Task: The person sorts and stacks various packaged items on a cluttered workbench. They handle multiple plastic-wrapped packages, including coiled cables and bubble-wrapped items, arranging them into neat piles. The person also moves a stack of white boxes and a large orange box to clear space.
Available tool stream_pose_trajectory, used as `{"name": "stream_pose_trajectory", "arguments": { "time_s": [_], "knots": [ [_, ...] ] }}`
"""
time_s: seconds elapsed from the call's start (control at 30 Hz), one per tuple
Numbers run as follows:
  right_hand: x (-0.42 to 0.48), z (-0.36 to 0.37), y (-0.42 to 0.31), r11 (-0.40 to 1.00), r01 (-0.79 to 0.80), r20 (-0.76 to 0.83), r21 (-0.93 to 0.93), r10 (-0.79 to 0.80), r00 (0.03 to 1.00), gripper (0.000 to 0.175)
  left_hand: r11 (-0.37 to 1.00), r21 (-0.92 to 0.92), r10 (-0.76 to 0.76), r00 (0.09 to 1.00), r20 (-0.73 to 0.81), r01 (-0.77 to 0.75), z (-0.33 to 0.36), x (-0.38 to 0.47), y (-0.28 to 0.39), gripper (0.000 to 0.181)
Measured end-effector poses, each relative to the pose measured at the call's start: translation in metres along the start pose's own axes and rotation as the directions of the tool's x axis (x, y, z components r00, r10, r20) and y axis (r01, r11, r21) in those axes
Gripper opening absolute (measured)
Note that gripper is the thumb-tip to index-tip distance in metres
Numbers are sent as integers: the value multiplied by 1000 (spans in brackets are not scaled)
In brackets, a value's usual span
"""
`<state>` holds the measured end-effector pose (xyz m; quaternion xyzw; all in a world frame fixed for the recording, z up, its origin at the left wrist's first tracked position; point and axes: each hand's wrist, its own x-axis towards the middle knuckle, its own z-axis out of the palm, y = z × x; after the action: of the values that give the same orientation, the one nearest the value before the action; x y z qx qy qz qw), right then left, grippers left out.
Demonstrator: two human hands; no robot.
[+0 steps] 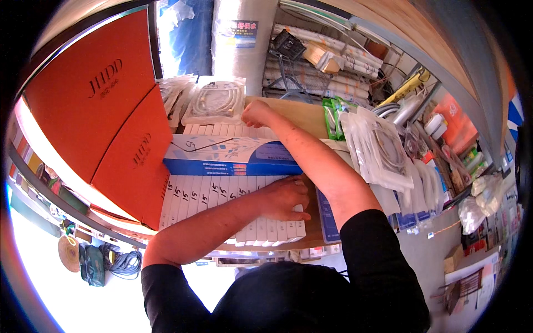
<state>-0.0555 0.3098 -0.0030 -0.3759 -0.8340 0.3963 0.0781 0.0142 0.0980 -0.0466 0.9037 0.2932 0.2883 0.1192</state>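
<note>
My left hand (285, 197) lies over the right end of a front row of slim white boxes (204, 195), many with handwritten numbers on their edges. A white box corner shows between its thumb and fingers. Beyond that row lies a stack of long blue-and-white boxes (233, 156), passing under my right forearm. My right hand (256, 114) is farther back, fingers curled downward, above the right part of a second row of white boxes (212, 130). Its fingertips are partly hidden, so whether they hold anything does not show. Just left of it lies a bagged coiled hose (218, 100).
Large orange cartons (104, 112) wall off the left side. On the right are bagged hoses (379, 145), a green packet (333, 118) and a blue package (327, 216). A metal shelf beam (416, 50) crosses above right. Wrapped rolls (345, 66) lie behind.
</note>
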Motion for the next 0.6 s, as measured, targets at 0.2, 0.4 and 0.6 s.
{"name": "stream_pose_trajectory", "arguments": {
  "time_s": [0.2,0.4,0.6],
  "knots": [
    [27,10,2,988,-72,-15,-136,71,997,12,1000,-8,7,1000,-15,-7,0,2,3,33],
    [24,13,-8,987,-137,-64,-90,131,989,9,998,-43,-31,997,65,34,-6,2,6,30],
    [9,-5,2,910,-227,34,348,230,973,11,999,14,-40,997,62,39,-5,0,5,30]
  ]
}}
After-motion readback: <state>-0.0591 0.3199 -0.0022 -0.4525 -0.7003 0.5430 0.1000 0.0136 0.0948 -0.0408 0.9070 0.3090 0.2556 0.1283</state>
